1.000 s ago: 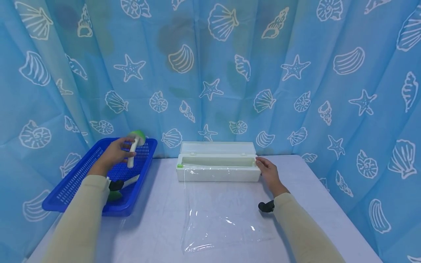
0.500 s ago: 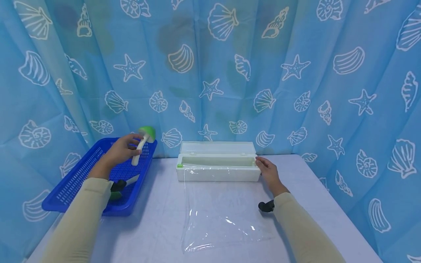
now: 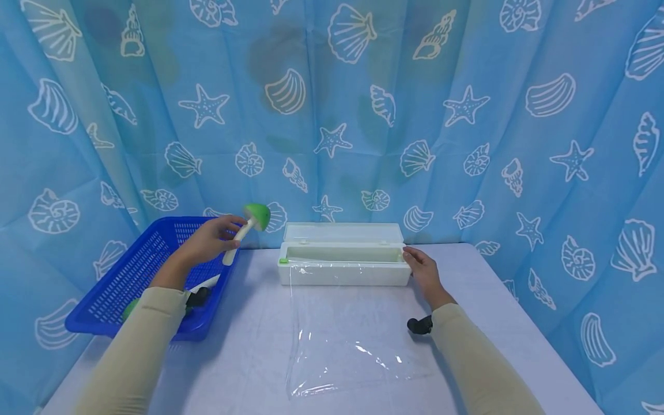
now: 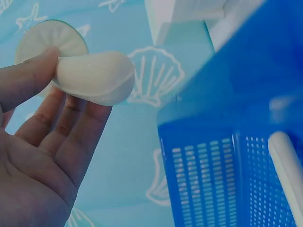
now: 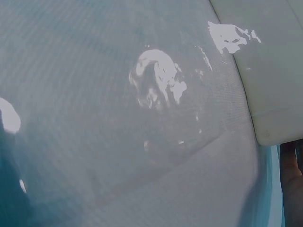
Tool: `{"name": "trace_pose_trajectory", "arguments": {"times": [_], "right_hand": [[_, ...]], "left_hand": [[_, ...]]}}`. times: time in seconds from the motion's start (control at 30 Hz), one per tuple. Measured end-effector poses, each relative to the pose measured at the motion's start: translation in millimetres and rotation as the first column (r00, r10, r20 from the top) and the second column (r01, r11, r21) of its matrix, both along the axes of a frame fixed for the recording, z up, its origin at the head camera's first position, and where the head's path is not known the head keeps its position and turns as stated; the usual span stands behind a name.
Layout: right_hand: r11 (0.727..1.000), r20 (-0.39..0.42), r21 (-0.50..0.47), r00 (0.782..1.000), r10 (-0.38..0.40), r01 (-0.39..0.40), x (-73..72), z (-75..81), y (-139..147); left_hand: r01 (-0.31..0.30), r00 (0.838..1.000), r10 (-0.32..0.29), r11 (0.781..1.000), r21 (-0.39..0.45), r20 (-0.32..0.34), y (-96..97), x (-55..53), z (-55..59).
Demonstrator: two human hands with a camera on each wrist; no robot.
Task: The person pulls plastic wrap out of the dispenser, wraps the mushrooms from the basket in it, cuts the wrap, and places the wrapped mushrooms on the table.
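A toy mushroom (image 3: 259, 217) with a green cap and white stem is pinched by its stem in my left hand (image 3: 210, 239), above the basket's right edge. In the left wrist view, the thumb presses the pale stem (image 4: 94, 78) and the fingers lie beneath it. My right hand (image 3: 425, 274) grips the right end of a long white cling film box (image 3: 342, 275), whose lid stands up at the back. Clear film (image 3: 358, 346) runs out from its front over the table. Only some right fingers (image 5: 289, 184) show in the right wrist view, beside the box end.
A blue perforated basket (image 3: 220, 302) stands at the left. Inside lie another white stem (image 3: 207, 283) and something green (image 3: 129, 309), partly behind my left sleeve. A white cloth covers the table (image 3: 249, 346). A blue shell-patterned curtain (image 3: 332, 115) hangs behind.
My left hand has carried the mushroom to the right, from over the basket towards the cling film box, its cap tilting rightward. My right hand, the box and the film have not moved.
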State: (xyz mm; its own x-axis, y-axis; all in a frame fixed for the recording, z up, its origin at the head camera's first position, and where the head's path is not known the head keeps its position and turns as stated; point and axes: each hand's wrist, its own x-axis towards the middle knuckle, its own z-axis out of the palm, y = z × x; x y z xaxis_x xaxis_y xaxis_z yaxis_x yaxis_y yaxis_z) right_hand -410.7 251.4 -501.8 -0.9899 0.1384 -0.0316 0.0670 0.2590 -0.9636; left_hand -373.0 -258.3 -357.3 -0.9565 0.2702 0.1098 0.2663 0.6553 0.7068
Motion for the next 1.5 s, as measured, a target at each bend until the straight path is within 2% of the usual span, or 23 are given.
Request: {"name": "trace_pose_trajectory", "arguments": {"times": [0.2,0.43,0.57,0.7,0.83,1.0,1.3,1.37,1.5], "right_hand": [[1.0,0.002,0.002,1.0,-0.002,0.002,-1.1,-0.4,1],[1.0,-0.005,-0.001,1.0,-0.009,0.009,-2.5,-1.4,2],[1.0,-0.002,-0.009,1.0,-0.005,0.005,-1.6,-1.1,2],[1.0,-0.001,-0.017,1.0,-0.004,0.004,-0.1,-0.7,2],[1.0,-0.017,-0.015,1.0,-0.004,0.003,2.2,0.4,2],[1.0,-0.035,-0.031,0.999,-0.008,0.007,2.9,-0.1,3],[1.0,-0.026,-0.008,1.0,-0.003,0.003,2.9,0.1,2],[1.0,-0.021,0.006,1.0,0.001,-0.001,2.2,0.4,2],[1.0,-0.019,0.009,1.0,0.018,-0.018,0.2,2.4,2]], "left_hand": [[0.025,1.0,-0.025,1.0,-0.001,0.005,12.5,2.6,-5.3],[0.023,0.998,-0.023,1.0,-0.003,0.061,33.4,9.1,-9.9],[0.046,0.998,-0.045,0.999,-0.018,0.041,44.5,11.8,-16.3],[0.1,0.995,-0.1,0.995,-0.023,-0.003,57.1,14.9,-22.7],[0.176,0.984,-0.177,0.984,-0.006,-0.031,71.0,19.6,-25.1],[0.202,0.979,-0.202,0.979,0.018,-0.016,85.9,22.9,-26.9],[0.25,0.968,-0.25,0.968,0.005,0.006,107.3,24.7,-40.7],[0.269,0.963,-0.269,0.963,-0.004,0.005,113.8,24.5,-42.9],[0.336,0.942,-0.336,0.942,-0.015,0.001,127.1,22.4,-47.9]]}}
